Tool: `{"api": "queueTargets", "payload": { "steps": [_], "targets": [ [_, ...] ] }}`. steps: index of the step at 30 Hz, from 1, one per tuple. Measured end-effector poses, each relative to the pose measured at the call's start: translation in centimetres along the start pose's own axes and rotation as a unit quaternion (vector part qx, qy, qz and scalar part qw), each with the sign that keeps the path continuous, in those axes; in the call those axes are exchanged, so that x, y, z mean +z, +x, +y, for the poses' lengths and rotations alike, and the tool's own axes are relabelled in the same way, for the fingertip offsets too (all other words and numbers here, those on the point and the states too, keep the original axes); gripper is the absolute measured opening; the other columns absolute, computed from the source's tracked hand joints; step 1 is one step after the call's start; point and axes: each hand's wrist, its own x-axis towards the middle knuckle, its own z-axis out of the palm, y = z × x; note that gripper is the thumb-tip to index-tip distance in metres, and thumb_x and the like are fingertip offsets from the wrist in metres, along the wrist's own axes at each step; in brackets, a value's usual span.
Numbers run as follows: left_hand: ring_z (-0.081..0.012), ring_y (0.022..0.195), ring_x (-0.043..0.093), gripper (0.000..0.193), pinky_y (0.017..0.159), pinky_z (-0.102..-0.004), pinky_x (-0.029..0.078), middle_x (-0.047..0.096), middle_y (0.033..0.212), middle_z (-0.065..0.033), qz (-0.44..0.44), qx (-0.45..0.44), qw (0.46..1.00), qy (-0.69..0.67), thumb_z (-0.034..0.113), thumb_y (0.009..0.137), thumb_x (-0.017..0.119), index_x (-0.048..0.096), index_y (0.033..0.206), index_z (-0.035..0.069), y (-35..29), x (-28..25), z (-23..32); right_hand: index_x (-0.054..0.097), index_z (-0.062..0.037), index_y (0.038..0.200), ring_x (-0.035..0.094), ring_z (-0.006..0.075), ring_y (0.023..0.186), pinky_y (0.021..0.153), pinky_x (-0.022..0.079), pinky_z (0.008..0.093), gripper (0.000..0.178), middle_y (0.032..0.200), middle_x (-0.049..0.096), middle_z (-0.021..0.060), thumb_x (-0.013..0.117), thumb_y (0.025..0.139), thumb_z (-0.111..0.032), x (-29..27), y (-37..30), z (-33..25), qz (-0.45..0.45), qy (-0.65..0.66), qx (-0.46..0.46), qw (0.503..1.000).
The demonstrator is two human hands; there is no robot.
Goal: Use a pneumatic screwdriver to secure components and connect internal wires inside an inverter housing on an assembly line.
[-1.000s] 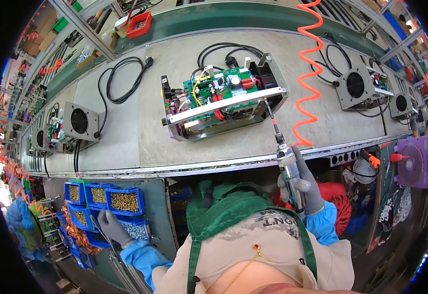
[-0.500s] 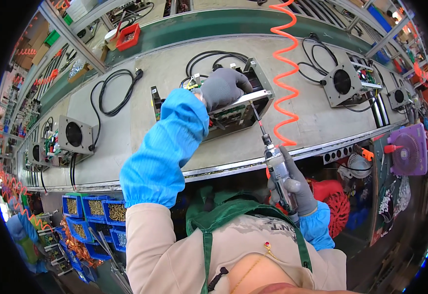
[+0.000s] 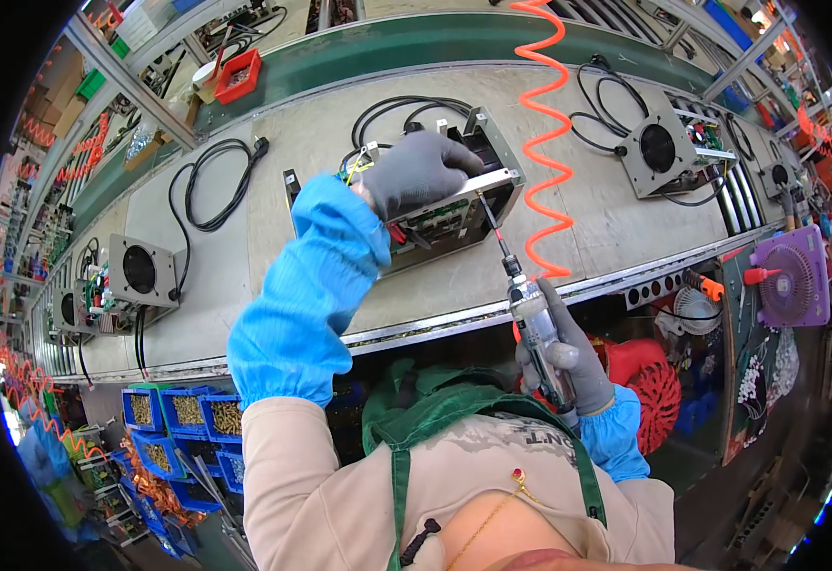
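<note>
An open metal device chassis [image 3: 499, 143] with circuit boards inside lies on the workbench, and a light metal bar [image 3: 492, 181] runs along its near top edge. My left hand [image 3: 421, 171], in a grey glove, is closed over this bar, its fingers curled toward the chassis interior. A power screwdriver [image 3: 534, 328] is gripped in my gloved right hand [image 3: 576, 357] below the bench's front edge. Its long bit points up and away, with the tip at the bar's right end. My left hand hides part of the chassis interior.
An orange coiled air hose [image 3: 547, 143] hangs just right of the chassis. Similar fan units stand left [image 3: 140, 269] and right [image 3: 654, 152], beside a looped black power cord [image 3: 208, 224]. Blue bins [image 3: 188, 409] of small fasteners sit below the bench, left. A purple fan [image 3: 789, 276] is at right.
My left hand has shifted slightly left along the bar. The whole view has moved a little; the screwdriver's tip stays at the bar's right end.
</note>
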Motion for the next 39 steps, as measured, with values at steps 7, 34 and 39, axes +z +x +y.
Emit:
{"api": "queueTargets", "payload": {
  "steps": [7, 34, 39],
  "targets": [
    [-0.0244, 0.084, 0.067, 0.04, 0.078, -0.0301, 0.051, 0.068, 0.096, -0.0151, 0.108, 0.054, 0.978, 0.172, 0.009, 0.072, 0.061, 0.064, 0.112, 0.008, -1.9, 3.0, 0.4, 0.015, -0.0281, 0.148, 0.06, 0.0163, 0.056, 0.05, 0.054, 0.0266, 0.099, 0.089, 0.056, 0.0137, 0.075, 0.068, -0.031, 0.3, -0.4, -0.4, -0.027, 0.067, -0.007, 0.997],
    [-0.0214, 0.092, 0.065, 0.036, 0.084, -0.0295, 0.049, 0.068, 0.102, -0.0136, 0.069, 0.061, 0.992, 0.081, 0.007, 0.077, 0.059, 0.064, 0.112, 0.005, -0.7, 2.9, 0.0, 0.014, -0.0255, 0.148, 0.06, 0.0157, 0.055, 0.05, 0.054, 0.0278, 0.102, 0.085, 0.057, 0.0126, 0.076, 0.068, -0.03, 0.8, -0.3, -1.1, -0.002, 0.039, -0.008, 0.999],
    [-0.0188, 0.092, 0.062, 0.032, 0.085, -0.03, 0.047, 0.068, 0.098, -0.0116, -0.045, -0.011, 0.999, 0.023, 0.006, 0.078, 0.056, 0.065, 0.109, 0.005, 1.9, 0.1, -0.4, 0.014, -0.0254, 0.148, 0.059, 0.0159, 0.056, 0.05, 0.052, 0.0271, 0.104, 0.087, 0.057, 0.0124, 0.077, 0.066, -0.034, 1.0, -0.5, -1.2, -0.009, 0.021, -0.003, 1.0]
  ]
}}
